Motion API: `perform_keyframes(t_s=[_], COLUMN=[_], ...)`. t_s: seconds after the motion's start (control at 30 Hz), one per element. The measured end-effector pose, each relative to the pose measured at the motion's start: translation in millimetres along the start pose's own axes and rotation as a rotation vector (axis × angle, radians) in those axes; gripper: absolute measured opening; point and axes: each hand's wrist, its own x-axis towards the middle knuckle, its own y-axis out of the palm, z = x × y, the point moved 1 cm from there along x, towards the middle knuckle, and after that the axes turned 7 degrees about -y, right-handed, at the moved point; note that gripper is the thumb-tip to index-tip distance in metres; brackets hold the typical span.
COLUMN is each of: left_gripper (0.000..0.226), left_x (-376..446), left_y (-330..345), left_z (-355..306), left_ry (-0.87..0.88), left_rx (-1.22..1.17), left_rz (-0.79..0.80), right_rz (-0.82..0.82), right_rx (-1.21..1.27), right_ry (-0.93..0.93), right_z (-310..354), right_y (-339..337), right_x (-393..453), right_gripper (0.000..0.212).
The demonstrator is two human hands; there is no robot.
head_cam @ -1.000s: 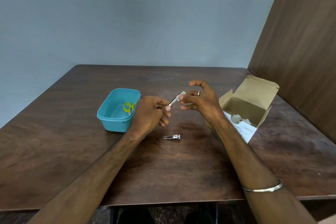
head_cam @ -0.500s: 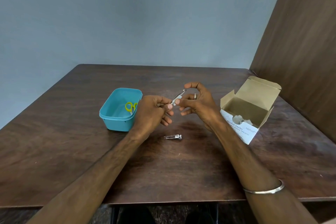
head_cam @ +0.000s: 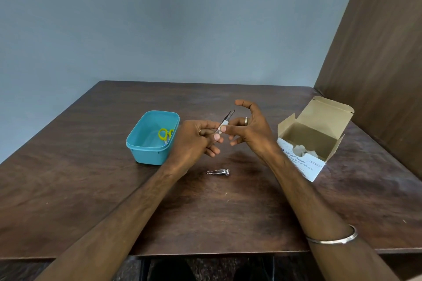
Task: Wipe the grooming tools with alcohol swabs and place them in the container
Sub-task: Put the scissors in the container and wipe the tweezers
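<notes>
Steel tweezers (head_cam: pixel 225 121) sat pinched in my left hand (head_cam: pixel 194 141), tips angled up-right; right hand (head_cam: pixel 249 128) pinched the swab (head_cam: pixel 222 126) round them, teal container (head_cam: pixel 151 137) just left.

We sit in a bare indoor corner: dark wooden table (head_cam: pixel 228 212), plain grey-blue wall (head_cam: pixel 159 18), brown wood-grain panel (head_cam: pixel 383 52) right.

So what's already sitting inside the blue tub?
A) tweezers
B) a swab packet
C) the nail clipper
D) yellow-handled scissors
D: the yellow-handled scissors lie in the blue tub, while the nail clipper is out on the table and the tweezers are in the left hand.
</notes>
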Motion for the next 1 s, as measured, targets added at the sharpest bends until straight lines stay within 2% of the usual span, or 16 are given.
perform_keyframes(t_s=[0.43,0.77,1.0], left_gripper=[0.02,0.02,0.013], left_x=[3,2,1], left_y=[-1,-3,0], left_z=[2,1,0], left_ry=[0.018,0.014,0.025], left_rx=[-0.023,0.0,0.039], left_rz=[-0.015,-0.033,-0.033], right_rz=[-0.146,0.003,0.019], right_rx=[0.075,0.021,-0.001], right_ry=[-0.021,-0.001,-0.005], right_z=[10,4,4], right_y=[-8,4,4], right_x=[1,-2,-2], right_gripper=[0.074,0.074,0.074])
